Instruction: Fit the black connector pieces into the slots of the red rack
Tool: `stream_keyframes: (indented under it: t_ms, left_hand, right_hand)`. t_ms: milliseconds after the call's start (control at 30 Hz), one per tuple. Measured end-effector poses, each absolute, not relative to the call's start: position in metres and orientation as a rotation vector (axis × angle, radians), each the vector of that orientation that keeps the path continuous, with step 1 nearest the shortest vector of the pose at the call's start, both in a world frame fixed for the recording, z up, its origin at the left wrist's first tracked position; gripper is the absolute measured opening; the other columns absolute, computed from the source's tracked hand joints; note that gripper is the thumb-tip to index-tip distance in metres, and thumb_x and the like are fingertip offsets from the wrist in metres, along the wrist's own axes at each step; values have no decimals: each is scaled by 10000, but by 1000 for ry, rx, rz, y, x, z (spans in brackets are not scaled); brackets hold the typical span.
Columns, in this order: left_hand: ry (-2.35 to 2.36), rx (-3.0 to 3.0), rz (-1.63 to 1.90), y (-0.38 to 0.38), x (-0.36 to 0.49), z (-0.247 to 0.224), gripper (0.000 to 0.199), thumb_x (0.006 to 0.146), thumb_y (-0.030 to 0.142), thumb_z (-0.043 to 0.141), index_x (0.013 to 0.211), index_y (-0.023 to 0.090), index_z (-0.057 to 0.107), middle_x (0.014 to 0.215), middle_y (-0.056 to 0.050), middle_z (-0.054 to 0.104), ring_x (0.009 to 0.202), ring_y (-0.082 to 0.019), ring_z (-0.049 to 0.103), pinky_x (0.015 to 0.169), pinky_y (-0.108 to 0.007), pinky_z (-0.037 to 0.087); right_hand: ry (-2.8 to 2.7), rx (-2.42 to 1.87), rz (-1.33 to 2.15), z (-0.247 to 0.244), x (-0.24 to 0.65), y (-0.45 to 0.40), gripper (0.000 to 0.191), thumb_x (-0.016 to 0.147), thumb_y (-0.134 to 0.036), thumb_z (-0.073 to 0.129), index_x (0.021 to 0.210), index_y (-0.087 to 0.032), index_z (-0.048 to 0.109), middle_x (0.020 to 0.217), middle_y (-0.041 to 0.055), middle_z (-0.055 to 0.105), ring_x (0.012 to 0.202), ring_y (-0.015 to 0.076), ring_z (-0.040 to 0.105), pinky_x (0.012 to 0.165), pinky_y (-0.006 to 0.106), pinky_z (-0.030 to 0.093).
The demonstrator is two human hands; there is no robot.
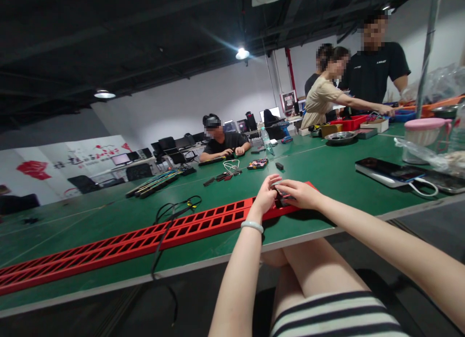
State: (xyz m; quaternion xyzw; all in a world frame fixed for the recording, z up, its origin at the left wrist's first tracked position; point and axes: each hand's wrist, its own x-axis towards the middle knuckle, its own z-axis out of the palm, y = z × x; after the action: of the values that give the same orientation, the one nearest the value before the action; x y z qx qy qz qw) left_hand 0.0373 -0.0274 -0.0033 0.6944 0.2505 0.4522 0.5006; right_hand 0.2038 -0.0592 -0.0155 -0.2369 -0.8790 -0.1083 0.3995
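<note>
Both my hands meet over the right end of a long red slotted rail (203,226), which has two rows of rectangular openings and lies along the table's near edge. Between my fingers sits a small black piece (279,195); its kind is too small and too covered to make out. My left hand (267,197), with a pale bangle on its wrist, has curled fingers at the left side of the piece. From the right, my right hand (301,194) closes its fingers over the same piece. A black cable (160,245) lies across the rail and hangs off the edge.
On the green table (337,175) are a phone on a white power bank (388,173), a pink-lidded cup (421,138), a metal dish (341,137), a bottle (266,139), a small electronic device (257,164) and a bundle of rods (156,182). Several people work across the table.
</note>
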Motion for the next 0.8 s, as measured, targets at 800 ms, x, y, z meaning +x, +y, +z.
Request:
stream_keyframes:
  t_ms: [800]
  left_hand:
    - [541,1554,927,-34,42,-2,509,658,157,581,1142,180,428,1024,-81,541,856,-155,555,758,-298,423]
  right_hand:
    - [-1928,-804,753,-14,238,-39,406,618,-370,639,944,-146,548,859,44,599,755,152,558,688,289,447]
